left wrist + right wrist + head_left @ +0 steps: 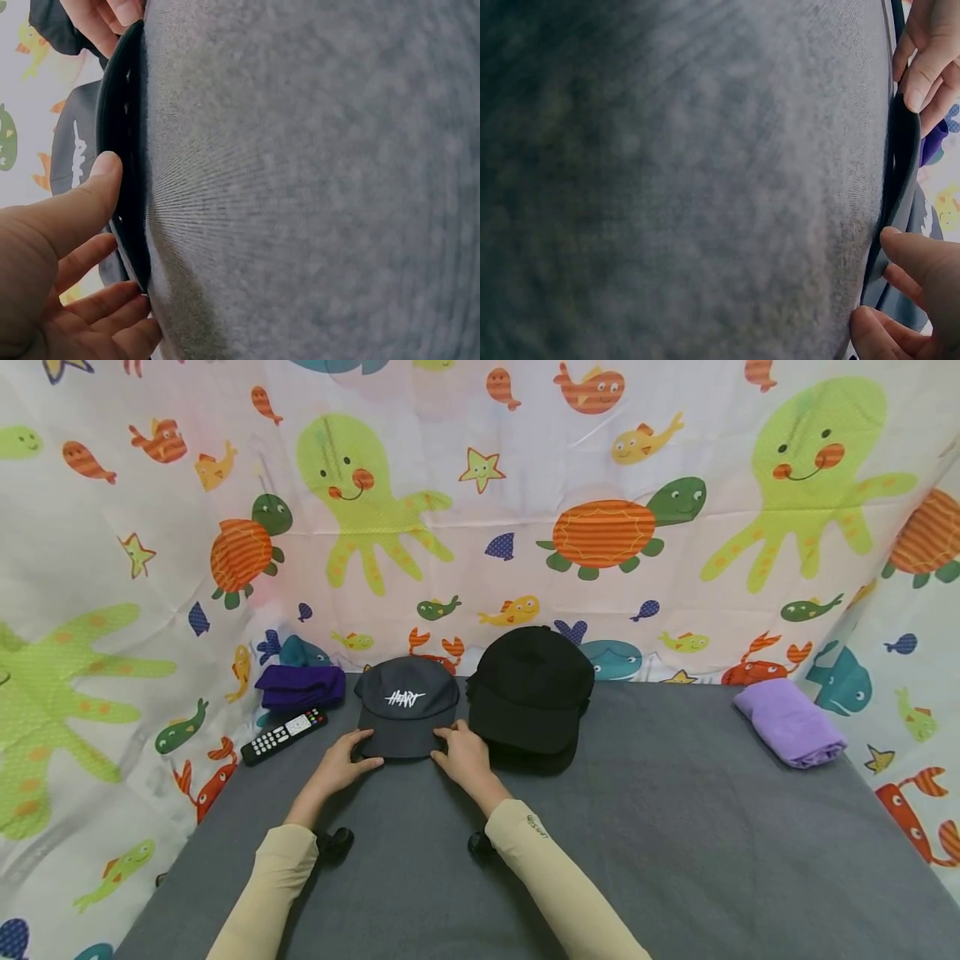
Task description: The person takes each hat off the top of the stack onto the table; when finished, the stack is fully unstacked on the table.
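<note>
A dark grey baseball cap (405, 739) with white lettering on its front sits at the back of the table, brim toward me. My left hand (341, 766) holds the left corner of the brim, thumb at the front edge and fingers along the side. At the right corner, my right hand (467, 762) holds the brim in the same manner. The left wrist view shows the left thumb against the brim (120, 105), with the fingers by its lower end. Close to the right hand stand stacked black caps (528, 693).
Left of the grey cap lie a folded dark purple cloth (300, 687) and a black remote control (283, 737). A folded lilac cloth (791, 722) is at the far right of the grey-covered table (675, 827). A sea-animal curtain (480, 527) hangs behind and at both sides.
</note>
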The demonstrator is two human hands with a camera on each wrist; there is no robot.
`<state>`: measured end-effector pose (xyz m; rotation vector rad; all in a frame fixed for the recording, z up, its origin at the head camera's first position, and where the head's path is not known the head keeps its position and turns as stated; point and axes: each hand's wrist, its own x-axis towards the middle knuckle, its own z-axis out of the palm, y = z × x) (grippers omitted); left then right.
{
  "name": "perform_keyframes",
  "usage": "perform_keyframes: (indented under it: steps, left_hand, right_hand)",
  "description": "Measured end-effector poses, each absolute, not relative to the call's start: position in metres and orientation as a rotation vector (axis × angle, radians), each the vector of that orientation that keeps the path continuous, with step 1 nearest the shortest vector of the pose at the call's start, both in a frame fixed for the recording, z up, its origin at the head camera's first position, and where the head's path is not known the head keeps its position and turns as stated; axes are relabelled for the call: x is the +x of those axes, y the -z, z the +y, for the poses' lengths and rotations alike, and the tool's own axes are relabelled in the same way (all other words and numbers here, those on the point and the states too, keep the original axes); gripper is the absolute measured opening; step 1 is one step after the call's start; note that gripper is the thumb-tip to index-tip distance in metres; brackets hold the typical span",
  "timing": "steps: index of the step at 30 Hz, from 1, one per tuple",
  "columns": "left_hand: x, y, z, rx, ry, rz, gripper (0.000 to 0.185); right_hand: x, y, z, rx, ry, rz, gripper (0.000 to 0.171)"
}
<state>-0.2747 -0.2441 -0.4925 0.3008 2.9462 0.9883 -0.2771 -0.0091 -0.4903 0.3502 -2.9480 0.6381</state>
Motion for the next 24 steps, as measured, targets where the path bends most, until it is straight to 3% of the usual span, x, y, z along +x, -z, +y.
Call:
perform_keyframes:
  steps: [24]
  left_hand:
    - [-0.2726, 0.4949, -0.2395, 0.259, -0.997, 2.973, 0.062]
  right_hand:
    - [-0.2701, 0.4900, -0.0055, 0.440, -0.622, -2.991, 0.048]
